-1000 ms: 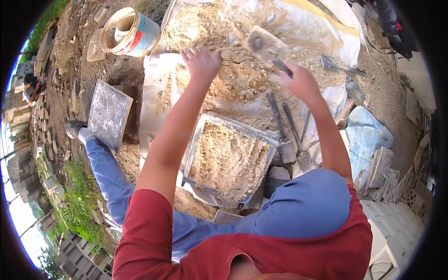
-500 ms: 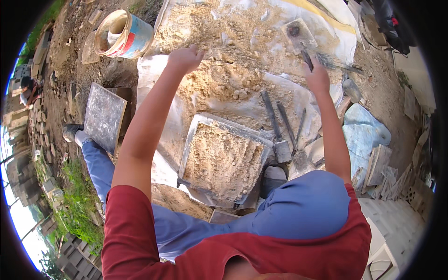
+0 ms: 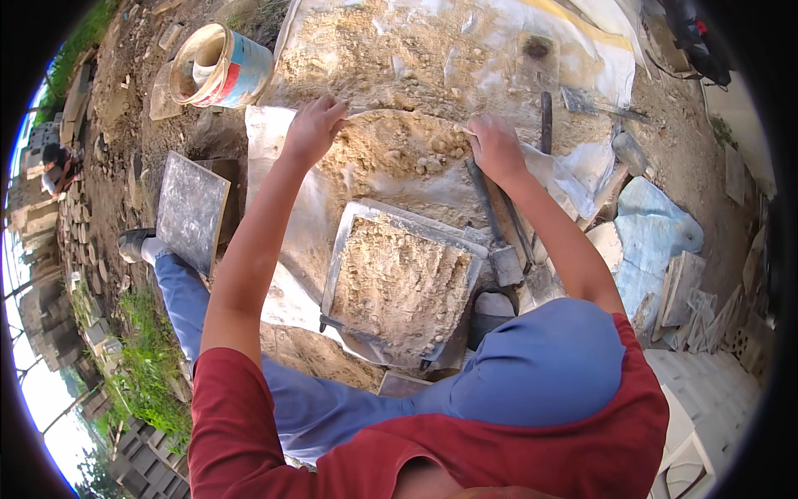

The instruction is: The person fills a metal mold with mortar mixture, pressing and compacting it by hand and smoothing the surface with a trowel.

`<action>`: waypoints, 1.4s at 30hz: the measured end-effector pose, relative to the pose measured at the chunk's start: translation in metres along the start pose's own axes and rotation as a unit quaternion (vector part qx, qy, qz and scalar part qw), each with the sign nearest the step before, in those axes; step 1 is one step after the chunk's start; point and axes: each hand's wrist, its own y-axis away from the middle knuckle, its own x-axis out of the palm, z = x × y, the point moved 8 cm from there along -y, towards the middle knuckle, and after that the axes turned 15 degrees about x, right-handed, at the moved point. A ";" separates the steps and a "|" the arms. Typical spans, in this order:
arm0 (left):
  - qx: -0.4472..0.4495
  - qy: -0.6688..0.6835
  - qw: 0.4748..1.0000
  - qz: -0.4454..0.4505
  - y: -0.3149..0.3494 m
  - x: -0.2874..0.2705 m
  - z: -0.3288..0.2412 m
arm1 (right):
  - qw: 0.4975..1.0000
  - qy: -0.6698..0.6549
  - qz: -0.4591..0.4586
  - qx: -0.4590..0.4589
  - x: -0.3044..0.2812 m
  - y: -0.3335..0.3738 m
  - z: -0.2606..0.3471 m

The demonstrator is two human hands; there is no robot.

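Red sleeves and blue trousers fill the near edge; just beyond the knees a square metal mould [image 3: 399, 287] is seen on the ground, packed level with sandy mix; a flat grey slab [image 3: 193, 208] lies to its left beside a shoe, and long metal tools [image 3: 499, 218] lie to its right. Further out, a pale plastic sheet [image 3: 287, 166] is held up at its far edge by both hands, so that a heap of sand [image 3: 399, 154] is cupped in its fold directly behind the mould; the left hand [image 3: 312, 129] is closed on the sheet's edge, fingers curled over it; the right hand [image 3: 495, 148] is likewise clenched on the edge. Beyond, more sand is spread over a larger sheet; a bucket [image 3: 220, 65] is lying tilted at the far left.
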 end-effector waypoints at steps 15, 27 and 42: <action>0.052 0.023 0.998 -0.039 0.043 -0.023 -0.038 | 0.992 -0.050 0.060 -0.100 -0.035 0.041 0.031; 0.070 0.068 0.995 0.014 0.065 -0.021 -0.047 | 0.937 -0.088 0.291 -0.170 -0.033 0.025 0.036; 0.061 0.115 0.992 -0.003 0.066 -0.020 -0.052 | 0.921 -0.135 0.242 -0.273 0.050 -0.051 0.121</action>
